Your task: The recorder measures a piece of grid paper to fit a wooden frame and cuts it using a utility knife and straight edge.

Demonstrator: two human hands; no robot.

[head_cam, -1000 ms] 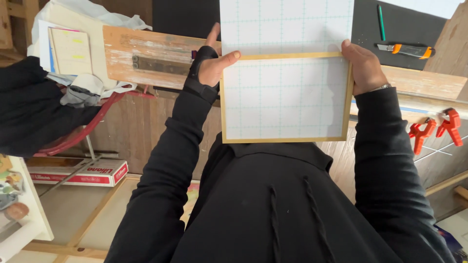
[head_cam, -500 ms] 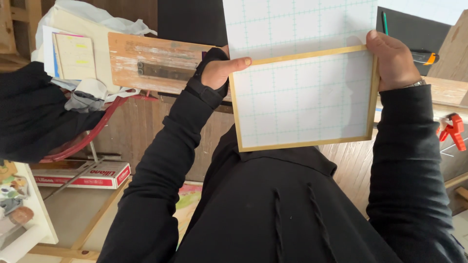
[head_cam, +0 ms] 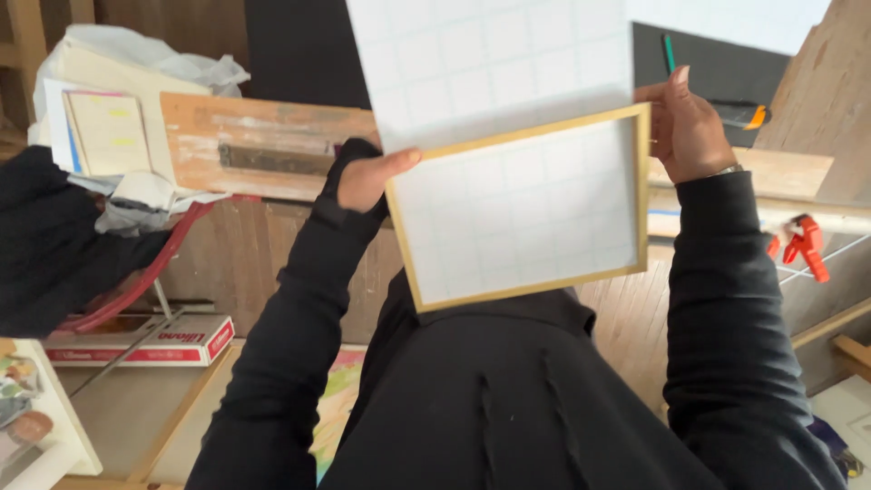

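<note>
A worn wooden plank (head_cam: pixel 263 154) lies far left, a red-and-white box (head_cam: pixel 145 340) near left, orange clamps (head_cam: pixel 803 245) right.

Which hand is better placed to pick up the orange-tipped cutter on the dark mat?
Right, probably. The right hand grips the gold frame right beside the cutter; the left hand holds the far edge.

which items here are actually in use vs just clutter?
In use:
- gold-edged frame, held at both sides
- white gridded sheet rising behind the frame
- left hand and right hand gripping them

Lying about:
- worn wooden board
- orange clamp
- red-and-white box
- orange-tipped knife
- green pen
</note>
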